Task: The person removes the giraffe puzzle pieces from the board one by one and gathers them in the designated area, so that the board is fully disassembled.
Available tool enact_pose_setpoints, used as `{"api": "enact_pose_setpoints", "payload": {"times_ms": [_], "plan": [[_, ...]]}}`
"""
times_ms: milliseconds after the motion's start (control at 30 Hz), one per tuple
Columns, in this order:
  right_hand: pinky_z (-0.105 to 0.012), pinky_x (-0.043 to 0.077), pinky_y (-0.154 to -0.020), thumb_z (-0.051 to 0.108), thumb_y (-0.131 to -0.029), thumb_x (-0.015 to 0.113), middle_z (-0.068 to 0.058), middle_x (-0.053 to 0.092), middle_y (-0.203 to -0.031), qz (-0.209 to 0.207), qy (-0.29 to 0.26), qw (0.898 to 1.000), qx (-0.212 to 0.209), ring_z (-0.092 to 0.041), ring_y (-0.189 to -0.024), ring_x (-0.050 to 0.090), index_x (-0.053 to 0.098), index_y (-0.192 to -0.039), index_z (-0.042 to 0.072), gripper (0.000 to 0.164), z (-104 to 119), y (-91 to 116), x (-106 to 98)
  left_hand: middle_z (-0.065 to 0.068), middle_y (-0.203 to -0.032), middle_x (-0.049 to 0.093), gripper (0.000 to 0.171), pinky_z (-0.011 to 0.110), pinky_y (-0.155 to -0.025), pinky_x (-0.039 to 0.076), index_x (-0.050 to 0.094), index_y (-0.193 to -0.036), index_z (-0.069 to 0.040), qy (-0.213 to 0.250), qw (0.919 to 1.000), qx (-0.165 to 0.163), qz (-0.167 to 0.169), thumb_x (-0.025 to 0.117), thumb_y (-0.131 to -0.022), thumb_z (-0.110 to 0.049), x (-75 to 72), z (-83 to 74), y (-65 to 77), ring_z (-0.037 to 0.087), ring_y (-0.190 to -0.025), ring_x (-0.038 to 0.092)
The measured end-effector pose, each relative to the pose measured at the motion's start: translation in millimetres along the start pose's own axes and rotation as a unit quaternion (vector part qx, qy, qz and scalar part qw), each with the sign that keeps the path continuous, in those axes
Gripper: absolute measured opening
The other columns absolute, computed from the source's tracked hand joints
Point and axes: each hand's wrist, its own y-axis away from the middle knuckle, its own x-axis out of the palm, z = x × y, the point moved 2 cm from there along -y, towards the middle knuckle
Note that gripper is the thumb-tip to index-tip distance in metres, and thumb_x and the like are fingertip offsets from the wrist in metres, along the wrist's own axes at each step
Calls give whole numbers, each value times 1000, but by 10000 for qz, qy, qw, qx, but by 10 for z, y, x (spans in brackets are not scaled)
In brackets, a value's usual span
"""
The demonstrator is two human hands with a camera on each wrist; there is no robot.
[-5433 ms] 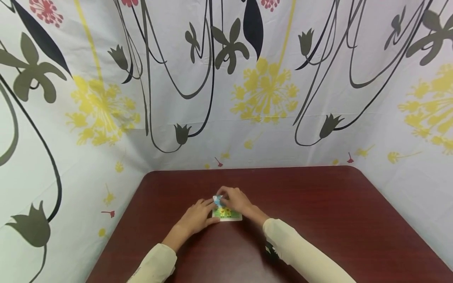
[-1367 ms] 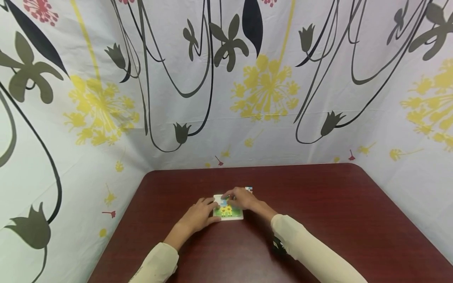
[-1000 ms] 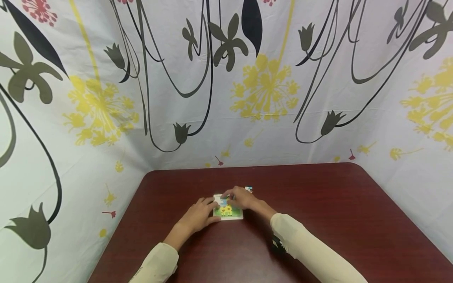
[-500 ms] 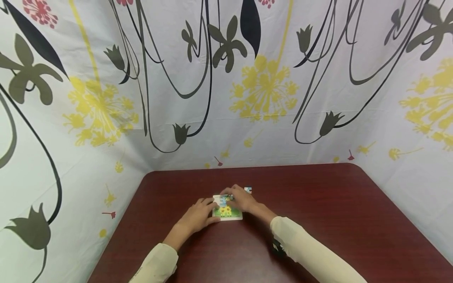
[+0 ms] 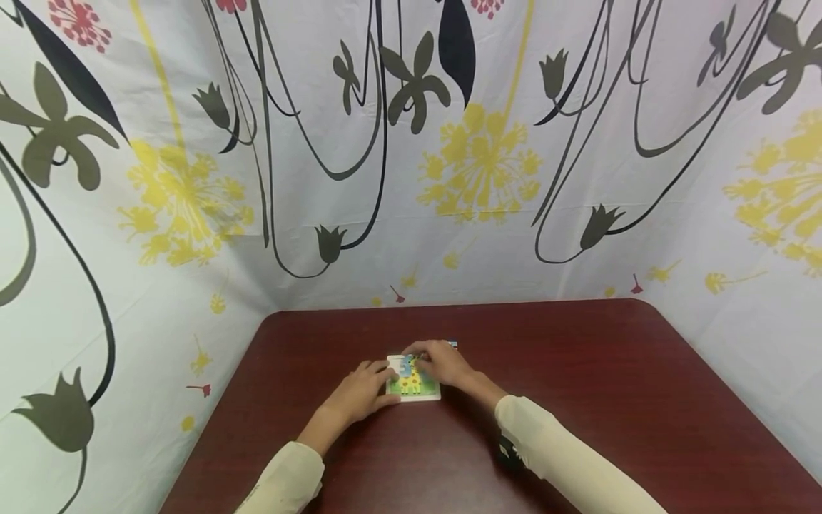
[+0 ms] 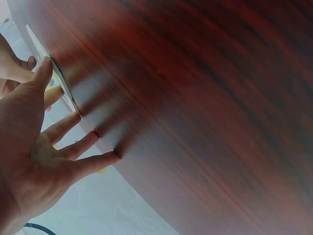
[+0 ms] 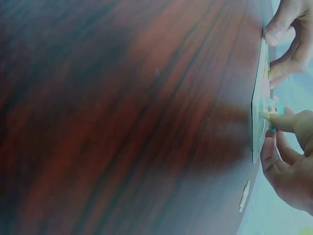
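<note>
A small jigsaw puzzle board (image 5: 419,389) with giraffes on green lies flat on the table. My left hand (image 5: 361,391) rests at the board's left edge. Its thumb and fingers are spread, and in the left wrist view the fingertips touch the board and the tabletop. Over the board's upper right part, my right hand (image 5: 442,360) pinches a small puzzle piece (image 7: 273,108) between thumb and fingers. The right wrist view shows that piece tilted up from the board surface. Partly behind the right hand lies a loose puzzle piece (image 7: 244,197) on the table.
The dark red wooden table (image 5: 546,378) reaches back to a white floral curtain (image 5: 411,257), which also hangs at both sides. A black item (image 5: 509,451) shows under the right sleeve.
My right hand has shifted from the board's upper left, where it handled a blue piece, to the upper right. A loose piece now shows behind it. The left hand stays put.
</note>
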Motion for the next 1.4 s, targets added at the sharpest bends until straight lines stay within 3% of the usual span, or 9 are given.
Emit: {"api": "enact_pose_setpoints", "payload": {"times_ms": [333, 667, 867, 1400], "plan": [[-36, 59, -76, 0, -100, 66, -11, 75, -116, -205, -234, 9994, -148, -24, -96, 74, 75, -123, 8, 27, -38, 16, -152, 15, -151, 51, 44, 64, -96, 50, 67, -129, -18, 37, 9999, -90, 53, 65, -99, -51, 23, 15, -7, 41, -137, 49], [-42, 59, -84, 2, -100, 68, -12, 75, -112, -131, -210, 9995, 192, -27, -101, 73, 74, -122, 7, 23, -220, 124, -407, 14, -154, 49, 42, 67, -97, 48, 67, -127, -17, 204, 9997, -138, 88, 67, -99, -48, 42, 10, -18, 41, -135, 49], [-40, 58, -78, 1, -99, 68, -12, 76, -108, -209, -194, 9993, 235, -27, -99, 73, 73, -119, 4, 21, -377, 211, -555, 13, -152, 51, 41, 68, -97, 48, 67, -127, -16, 293, 9995, -32, 94, 69, -99, -45, 11, 3, 10, 41, -135, 49], [-52, 56, -87, 0, -100, 65, -15, 75, -108, -265, 150, 9969, 729, -32, -99, 72, 73, -117, 2, 19, -648, 379, -876, 8, -155, 50, 43, 55, -100, 51, 66, -132, -18, 246, 9991, -127, 328, 71, -98, -45, -35, 35, -7, 35, -137, 48]]}}
